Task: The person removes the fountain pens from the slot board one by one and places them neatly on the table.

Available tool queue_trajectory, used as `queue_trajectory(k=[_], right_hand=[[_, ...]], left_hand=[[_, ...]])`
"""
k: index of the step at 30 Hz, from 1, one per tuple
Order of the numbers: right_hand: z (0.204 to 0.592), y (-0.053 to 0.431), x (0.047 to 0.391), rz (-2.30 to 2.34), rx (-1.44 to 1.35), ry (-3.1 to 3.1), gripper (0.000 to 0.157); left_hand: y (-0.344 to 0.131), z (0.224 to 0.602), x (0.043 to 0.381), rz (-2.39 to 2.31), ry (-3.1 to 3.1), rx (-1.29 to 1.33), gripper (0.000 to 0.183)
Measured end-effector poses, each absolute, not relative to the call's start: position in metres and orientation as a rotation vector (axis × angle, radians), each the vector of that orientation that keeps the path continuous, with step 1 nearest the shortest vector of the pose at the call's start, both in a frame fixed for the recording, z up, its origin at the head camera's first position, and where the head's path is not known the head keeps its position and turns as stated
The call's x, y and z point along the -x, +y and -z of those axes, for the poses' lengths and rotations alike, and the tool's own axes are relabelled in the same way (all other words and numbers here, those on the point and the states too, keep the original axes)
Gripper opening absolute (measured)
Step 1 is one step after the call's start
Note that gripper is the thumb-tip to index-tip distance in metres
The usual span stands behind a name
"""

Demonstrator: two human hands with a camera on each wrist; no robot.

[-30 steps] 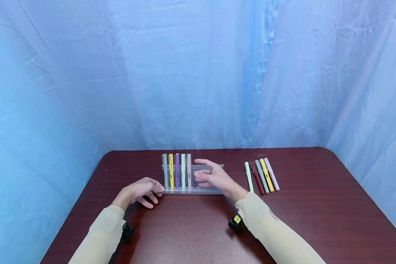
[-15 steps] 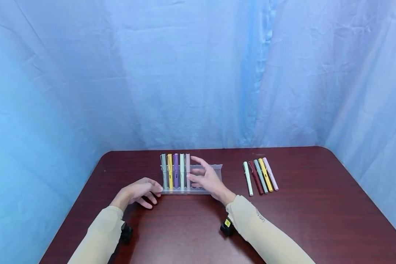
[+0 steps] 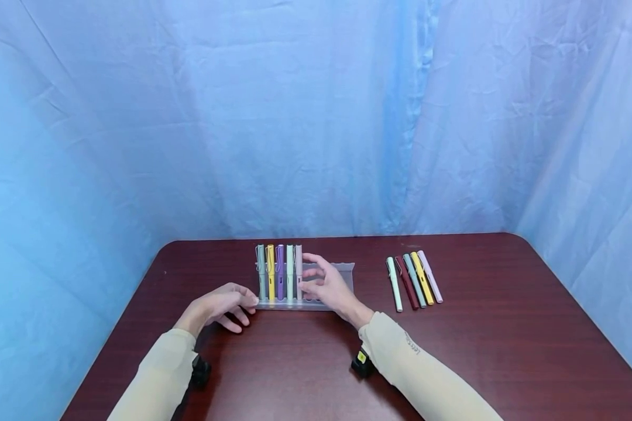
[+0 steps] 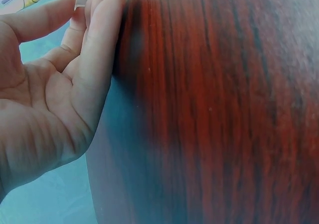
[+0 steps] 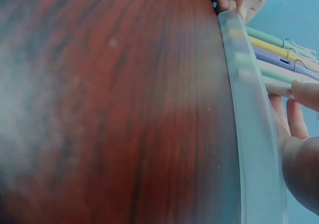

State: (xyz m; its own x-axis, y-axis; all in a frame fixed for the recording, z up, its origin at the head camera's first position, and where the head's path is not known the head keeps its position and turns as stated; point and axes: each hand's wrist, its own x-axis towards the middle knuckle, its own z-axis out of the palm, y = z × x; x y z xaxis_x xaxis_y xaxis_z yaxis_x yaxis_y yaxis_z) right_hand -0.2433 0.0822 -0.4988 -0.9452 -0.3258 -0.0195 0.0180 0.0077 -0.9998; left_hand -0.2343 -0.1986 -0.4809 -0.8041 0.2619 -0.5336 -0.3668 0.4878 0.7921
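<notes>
A clear pen rack [image 3: 274, 306] stands on the table with several clip-topped pens leaning side by side in its left half: a grey-green pen [image 3: 261, 272], a yellow pen [image 3: 271, 272], a purple pen [image 3: 280, 272], a mint pen [image 3: 289, 272] and a pale pink pen [image 3: 298, 272]. My left hand [image 3: 222, 305] pinches the rack's left front corner, also seen in the left wrist view. My right hand [image 3: 333, 290] holds the pale pink pen between thumb and fingers; in the right wrist view the thumb [image 5: 306, 93] lies on its barrel. The rack's right half is partly behind this hand.
Right of the rack, a second group of pens lies flat on the table: a mint pen [image 3: 394, 284], a dark red pen [image 3: 407, 283], a grey-green pen [image 3: 415, 280], a yellow pen [image 3: 424, 278] and a lilac pen [image 3: 430, 276]. A blue curtain [image 3: 316, 117] hangs behind the table.
My right hand has moved left from over the rack's right half to the pale pink pen and taken hold of it. The left hand stays at the rack's corner.
</notes>
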Motion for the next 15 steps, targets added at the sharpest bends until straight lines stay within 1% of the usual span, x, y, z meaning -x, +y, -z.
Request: queue_trajectory(k=[8, 15], right_hand=[[0.4987, 0.0810, 0.2456, 2.015, 0.355, 2.061, 0.065], [0.4991, 0.0793, 0.2463, 2.009, 0.326, 2.082, 0.065]], left_hand=[[-0.1975, 0.4804, 0.2342, -1.320, 2.124, 0.091, 0.022], [-0.1963, 0.4816, 0.2355, -1.316, 2.128, 0.108, 0.020]])
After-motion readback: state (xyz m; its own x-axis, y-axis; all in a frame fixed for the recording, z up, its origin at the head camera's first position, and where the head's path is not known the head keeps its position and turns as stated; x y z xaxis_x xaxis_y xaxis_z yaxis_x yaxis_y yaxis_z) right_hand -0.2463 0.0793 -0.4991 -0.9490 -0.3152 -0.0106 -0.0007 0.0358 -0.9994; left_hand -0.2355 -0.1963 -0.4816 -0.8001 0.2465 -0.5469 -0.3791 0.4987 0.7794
